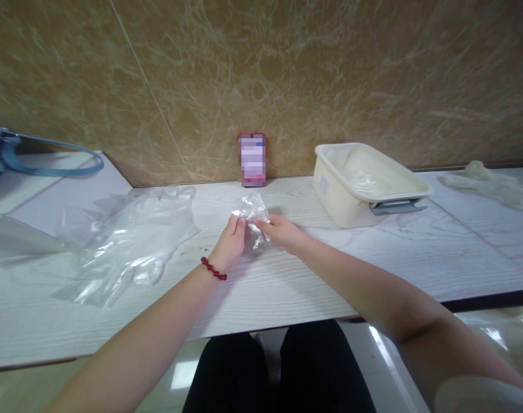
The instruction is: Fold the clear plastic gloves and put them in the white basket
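Note:
A small, crinkled clear plastic bag [253,205] is held just above the middle of the table. My left hand [231,242] pinches its left side, fingers closed, with a red bead bracelet [213,269] on the wrist. On the other side, my right hand [283,230] grips the bag between thumb and fingers. What the bag contains, if anything, I cannot make out. To the left of my hands lies a spread of large clear plastic bags [136,235], flat on the table.
Upright against the marbled wall [287,69] leans a phone [253,160]. A cream plastic bin [339,201] with a grey latch stands right, clear plastic inside. Farther right lies thin plastic [494,186]. A white box [72,178] with a blue strap [54,171] is left. The table's front edge is near my legs.

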{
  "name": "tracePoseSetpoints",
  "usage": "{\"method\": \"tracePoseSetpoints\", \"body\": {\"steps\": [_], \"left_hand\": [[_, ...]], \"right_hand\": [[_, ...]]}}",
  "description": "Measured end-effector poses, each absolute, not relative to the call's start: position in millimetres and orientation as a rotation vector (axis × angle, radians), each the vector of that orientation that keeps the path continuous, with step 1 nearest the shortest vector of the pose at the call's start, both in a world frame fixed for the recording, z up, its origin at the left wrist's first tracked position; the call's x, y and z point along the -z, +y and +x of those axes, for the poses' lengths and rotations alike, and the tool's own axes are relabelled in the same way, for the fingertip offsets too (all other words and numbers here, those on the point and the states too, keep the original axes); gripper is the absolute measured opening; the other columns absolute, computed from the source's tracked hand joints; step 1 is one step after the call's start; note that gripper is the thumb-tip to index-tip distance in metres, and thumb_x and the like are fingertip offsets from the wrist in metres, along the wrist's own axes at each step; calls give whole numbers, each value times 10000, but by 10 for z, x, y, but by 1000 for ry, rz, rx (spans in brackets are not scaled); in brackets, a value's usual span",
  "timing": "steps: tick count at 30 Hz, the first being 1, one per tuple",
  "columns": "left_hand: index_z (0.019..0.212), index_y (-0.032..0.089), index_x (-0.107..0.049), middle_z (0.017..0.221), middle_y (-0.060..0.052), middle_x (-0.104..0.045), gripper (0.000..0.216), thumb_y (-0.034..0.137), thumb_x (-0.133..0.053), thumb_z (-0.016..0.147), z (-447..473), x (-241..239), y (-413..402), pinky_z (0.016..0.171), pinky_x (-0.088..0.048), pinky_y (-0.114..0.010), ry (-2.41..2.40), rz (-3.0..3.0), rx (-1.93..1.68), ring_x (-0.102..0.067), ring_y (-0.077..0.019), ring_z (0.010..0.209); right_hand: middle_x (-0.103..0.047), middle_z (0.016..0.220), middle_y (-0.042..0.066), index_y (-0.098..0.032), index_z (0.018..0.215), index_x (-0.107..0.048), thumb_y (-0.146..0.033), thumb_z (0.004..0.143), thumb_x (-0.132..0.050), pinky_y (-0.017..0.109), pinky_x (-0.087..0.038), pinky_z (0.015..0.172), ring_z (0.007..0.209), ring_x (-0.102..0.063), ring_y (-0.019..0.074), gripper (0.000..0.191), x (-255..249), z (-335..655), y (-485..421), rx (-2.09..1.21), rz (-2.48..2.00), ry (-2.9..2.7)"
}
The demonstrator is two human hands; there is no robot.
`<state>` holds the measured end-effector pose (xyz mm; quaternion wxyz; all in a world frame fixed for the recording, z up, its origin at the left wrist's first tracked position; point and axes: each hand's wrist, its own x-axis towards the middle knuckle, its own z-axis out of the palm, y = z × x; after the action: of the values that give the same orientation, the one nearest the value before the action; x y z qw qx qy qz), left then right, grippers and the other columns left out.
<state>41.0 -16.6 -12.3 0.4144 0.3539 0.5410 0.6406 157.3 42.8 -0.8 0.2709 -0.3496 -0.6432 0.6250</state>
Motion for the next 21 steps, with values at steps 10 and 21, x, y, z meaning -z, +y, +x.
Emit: {"method": "tracePoseSetpoints", "body": {"steps": [10, 21], "left_hand": [[815, 168, -542, 732, 4, -588, 263, 341, -635, 640, 181, -55, -198, 589, -437, -227, 1221, 931, -1350, -548, -109, 650], [814, 148, -610, 645, 0, -583, 317, 392, -649, 615, 66, 44, -136, 527, -419, -210, 1329, 981, -1410, -513, -98, 557]], "right_hand": [[-557, 582, -24, -152, 700, -590, -308, 688, -589, 200, -373, 498, 510, -470, 75, 156, -55, 1624, 507, -1878, -834, -1580], [-595, 615, -16, -190, 832, -605, -278, 738, -531, 172, -374, 422, 491, -493, 74, 149, -134, 1667, 539, -1974, -835, -1517]]}}
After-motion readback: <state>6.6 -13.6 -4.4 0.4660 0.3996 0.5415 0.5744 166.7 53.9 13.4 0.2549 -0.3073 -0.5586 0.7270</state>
